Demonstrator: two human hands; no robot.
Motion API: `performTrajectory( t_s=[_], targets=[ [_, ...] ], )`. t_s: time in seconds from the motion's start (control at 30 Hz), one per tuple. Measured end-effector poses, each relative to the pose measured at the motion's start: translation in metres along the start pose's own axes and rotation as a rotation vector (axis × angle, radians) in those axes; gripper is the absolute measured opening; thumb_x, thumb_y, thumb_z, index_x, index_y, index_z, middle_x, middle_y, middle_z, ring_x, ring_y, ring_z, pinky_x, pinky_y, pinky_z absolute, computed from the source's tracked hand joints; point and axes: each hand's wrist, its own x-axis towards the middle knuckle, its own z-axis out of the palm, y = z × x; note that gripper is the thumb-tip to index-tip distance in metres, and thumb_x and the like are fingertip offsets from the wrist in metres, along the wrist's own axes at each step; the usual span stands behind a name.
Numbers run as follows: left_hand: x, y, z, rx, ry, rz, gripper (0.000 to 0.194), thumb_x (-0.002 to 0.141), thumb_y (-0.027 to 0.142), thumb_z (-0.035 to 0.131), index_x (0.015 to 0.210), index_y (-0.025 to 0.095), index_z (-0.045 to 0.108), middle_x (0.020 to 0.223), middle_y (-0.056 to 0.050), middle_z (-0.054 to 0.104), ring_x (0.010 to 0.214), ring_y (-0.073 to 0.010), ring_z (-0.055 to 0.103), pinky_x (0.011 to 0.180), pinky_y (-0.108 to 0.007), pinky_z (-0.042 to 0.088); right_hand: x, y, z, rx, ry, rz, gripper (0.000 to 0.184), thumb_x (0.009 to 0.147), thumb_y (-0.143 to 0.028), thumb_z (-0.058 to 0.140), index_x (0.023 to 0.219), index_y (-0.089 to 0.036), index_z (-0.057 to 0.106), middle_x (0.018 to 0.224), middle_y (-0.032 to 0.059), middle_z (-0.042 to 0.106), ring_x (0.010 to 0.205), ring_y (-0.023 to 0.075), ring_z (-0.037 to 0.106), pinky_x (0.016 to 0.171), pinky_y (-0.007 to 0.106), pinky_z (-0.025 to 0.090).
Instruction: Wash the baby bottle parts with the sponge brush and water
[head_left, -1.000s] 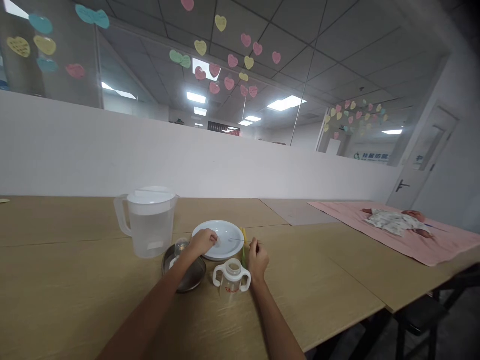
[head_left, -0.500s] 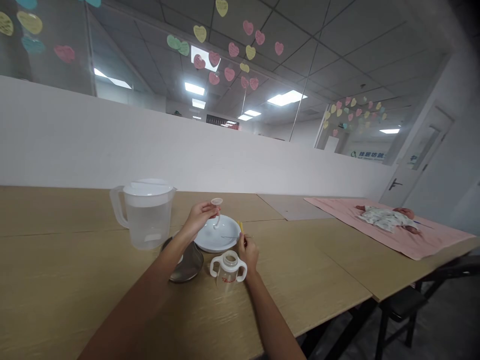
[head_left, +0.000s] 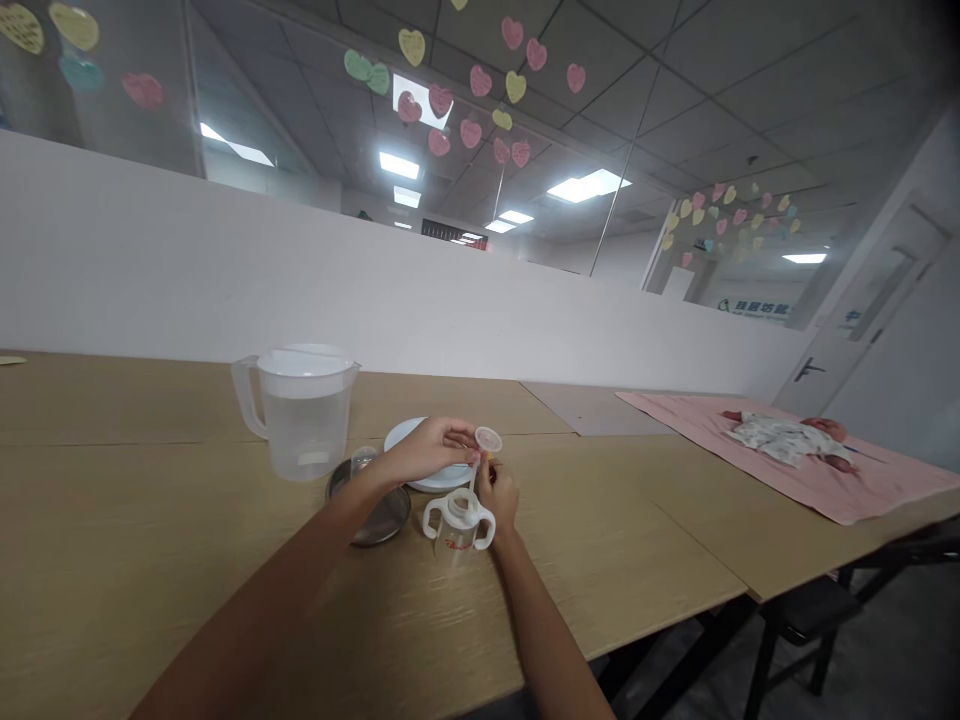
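My left hand [head_left: 431,450] pinches a clear straw piece with a round disc top [head_left: 489,440]. Its stem points down toward the mouth of a two-handled baby bottle [head_left: 456,543]; whether the tip is inside, I cannot tell. Close beside it, my right hand [head_left: 501,495] is closed around a thin tool with a yellow handle [head_left: 491,456], mostly hidden by the fingers. The bottle stands upright on the table, white handles out to both sides, red print on its front. Behind my left hand lies a white plate [head_left: 399,432], partly covered by it.
A dark metal tray [head_left: 386,520] with a small clear cup [head_left: 364,460] lies left of the bottle. Farther left stands a lidded clear pitcher [head_left: 307,425]. A doll [head_left: 780,437] rests on a pink cloth [head_left: 817,492] at the right. Below the table edge is a black stool [head_left: 806,610].
My left hand has moved right and down, taking the straw piece from over the plate to above the bottle, next to my right hand. The view has shifted slightly.
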Motion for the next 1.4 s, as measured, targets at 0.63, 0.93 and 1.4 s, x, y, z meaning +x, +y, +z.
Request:
performTrajectory(
  t_s=[0.63, 0.93, 1.4],
  targets=[
    [-0.007, -0.003, -0.007, 0.608, -0.288, 0.027, 0.04, 0.075, 0.017, 0.057, 0.114, 0.019, 0.063, 0.09, -0.004, 0.07, 0.082, -0.016, 0.063, 0.07, -0.021, 0.045, -0.002, -0.002, -0.004, -0.002, -0.053, -0.004, 0.047, 0.088, -0.048, 0.03, 0.083, -0.016, 0.064, 0.07, 0.0079, 0.067, 0.06, 0.0178, 0.056, 0.054, 0.025, 0.03],
    [-0.015, 0.004, -0.008, 0.806, -0.381, 0.072, 0.038, 0.077, 0.021, 0.055, 0.114, 0.025, 0.063, 0.117, -0.002, 0.063, 0.105, -0.0194, 0.057, 0.089, -0.025, 0.041, -0.002, -0.002, -0.003, -0.011, -0.054, -0.022, 0.049, 0.088, -0.051, 0.027, 0.081, -0.017, 0.062, 0.068, 0.0074, 0.066, 0.058, 0.0171, 0.055, 0.053, 0.024, 0.029],
    [-0.015, -0.003, 0.005, 0.893, -0.282, -0.013, 0.02, 0.062, 0.018, 0.064, 0.081, 0.021, 0.058, 0.083, 0.001, 0.063, 0.072, -0.0178, 0.057, 0.053, -0.023, 0.036, -0.003, 0.001, -0.001, 0.055, -0.051, -0.035, 0.041, 0.086, -0.05, 0.033, 0.074, -0.019, 0.057, 0.063, 0.0019, 0.062, 0.056, 0.016, 0.054, 0.052, 0.024, 0.032]
  ],
)
